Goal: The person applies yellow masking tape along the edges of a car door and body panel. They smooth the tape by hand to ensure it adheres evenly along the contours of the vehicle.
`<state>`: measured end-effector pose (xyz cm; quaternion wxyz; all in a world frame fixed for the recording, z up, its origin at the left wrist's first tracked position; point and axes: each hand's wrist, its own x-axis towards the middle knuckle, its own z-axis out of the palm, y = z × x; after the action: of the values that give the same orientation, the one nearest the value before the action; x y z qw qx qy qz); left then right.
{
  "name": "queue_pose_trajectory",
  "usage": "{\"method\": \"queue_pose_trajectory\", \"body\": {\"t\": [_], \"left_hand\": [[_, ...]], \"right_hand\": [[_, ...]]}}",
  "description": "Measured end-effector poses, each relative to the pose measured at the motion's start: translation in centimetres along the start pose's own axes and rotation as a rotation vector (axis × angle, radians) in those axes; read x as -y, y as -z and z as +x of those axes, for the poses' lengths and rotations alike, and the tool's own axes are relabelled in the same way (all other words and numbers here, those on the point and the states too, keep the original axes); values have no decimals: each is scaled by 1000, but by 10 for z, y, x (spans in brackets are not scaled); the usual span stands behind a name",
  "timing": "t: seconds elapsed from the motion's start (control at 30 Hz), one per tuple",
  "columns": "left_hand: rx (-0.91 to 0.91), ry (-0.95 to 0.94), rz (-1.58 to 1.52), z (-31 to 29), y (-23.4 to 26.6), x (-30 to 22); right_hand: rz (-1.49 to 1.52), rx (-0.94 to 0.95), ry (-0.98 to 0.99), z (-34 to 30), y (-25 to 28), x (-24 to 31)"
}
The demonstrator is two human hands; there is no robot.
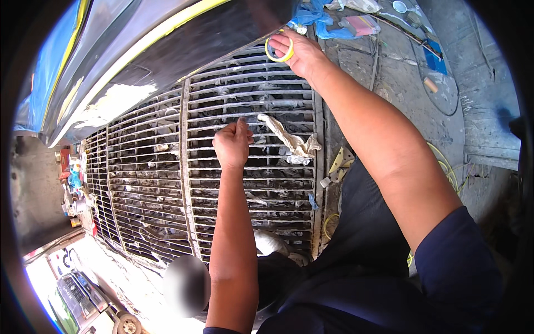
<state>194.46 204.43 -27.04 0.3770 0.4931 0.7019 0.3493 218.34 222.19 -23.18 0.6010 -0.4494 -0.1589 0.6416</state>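
Observation:
My right hand [300,53] reaches far forward beside the lower edge of a dark, glossy vehicle body panel [222,42]. A roll of yellow masking tape [290,51] hangs around its fingers, and the fingertips are close to the panel edge. Yellow tape [167,25] runs in a long strip along the panel. Lower and nearer, my left hand [232,145] is closed over the floor grate, thumb pressed to the curled fingers. Whatever it may pinch is hidden. Crumpled cream paper [292,136] lies on the grate to its right.
A metal floor grate [184,139] with litter beneath spans the area below the panel. Blue plastic sheeting [320,16] and a pink packet [360,25] lie at the far right. A yellow hose [443,164] coils near my right arm. A wheeled object [127,324] stands at lower left.

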Motion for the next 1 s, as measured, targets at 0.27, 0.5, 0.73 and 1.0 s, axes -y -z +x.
{"method": "queue_pose_trajectory", "body": {"t": [0.27,0.5,0.73,1.0], "left_hand": [[53,9,95,-2,3,15],[84,22,128,-3,-5,20],[110,31,159,-3,-17,28],[137,15,228,-2,-27,34]], "right_hand": [[68,9,21,1,-1,-5],[100,58,10,0,1,-6],[118,59,53,1,1,-8],[75,80,37,10,7,-2]]}}
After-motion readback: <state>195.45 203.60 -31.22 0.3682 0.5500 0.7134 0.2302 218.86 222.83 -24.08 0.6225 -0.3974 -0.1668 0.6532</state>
